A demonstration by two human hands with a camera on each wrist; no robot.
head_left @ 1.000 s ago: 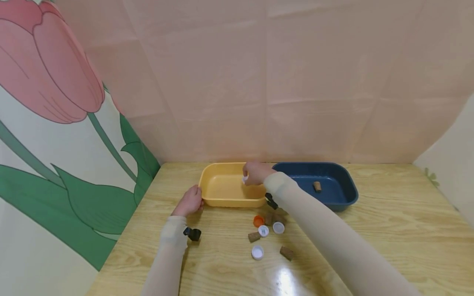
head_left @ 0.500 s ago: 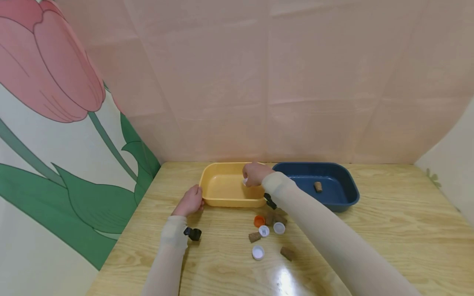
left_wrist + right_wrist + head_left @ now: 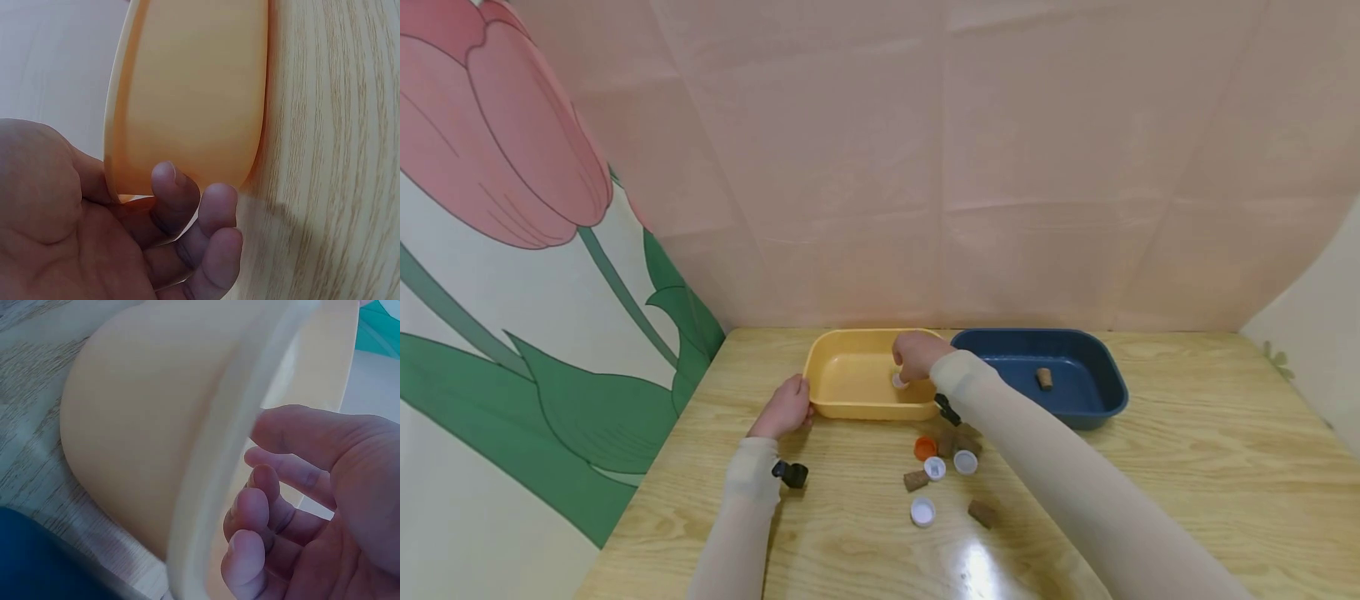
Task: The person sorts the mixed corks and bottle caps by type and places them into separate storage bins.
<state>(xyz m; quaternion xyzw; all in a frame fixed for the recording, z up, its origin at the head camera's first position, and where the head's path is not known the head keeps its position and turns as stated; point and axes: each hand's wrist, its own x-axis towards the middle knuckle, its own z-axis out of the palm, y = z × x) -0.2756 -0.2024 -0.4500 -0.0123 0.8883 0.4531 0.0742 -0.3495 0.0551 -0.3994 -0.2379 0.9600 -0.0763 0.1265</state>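
Observation:
My left hand point(image 3: 784, 408) grips the left front corner of a yellow plastic bin point(image 3: 872, 412). In the left wrist view its fingers point(image 3: 219, 206) curl by the bin's end wall. My right hand point(image 3: 917, 354) is over the right part of the same bin, inside its rim. Just below those fingers a white bottle cap point(image 3: 899, 381) shows at the bin's floor. In the right wrist view the thumb and fingers point(image 3: 253, 509) are parted with nothing seen between them; the bin's rim hides part of the inside.
A dark blue bin point(image 3: 1108, 408) with one cork point(image 3: 1044, 379) stands right of the yellow one. In front, on the wooden table point(image 3: 842, 533), lie an orange cap point(image 3: 925, 448), several white caps point(image 3: 922, 512) and several corks point(image 3: 982, 513). A pink sheet point(image 3: 865, 167) hangs behind.
The white cap has left my right fingers and is lower, on the yellow bin's floor. My left hand stays on the corner.

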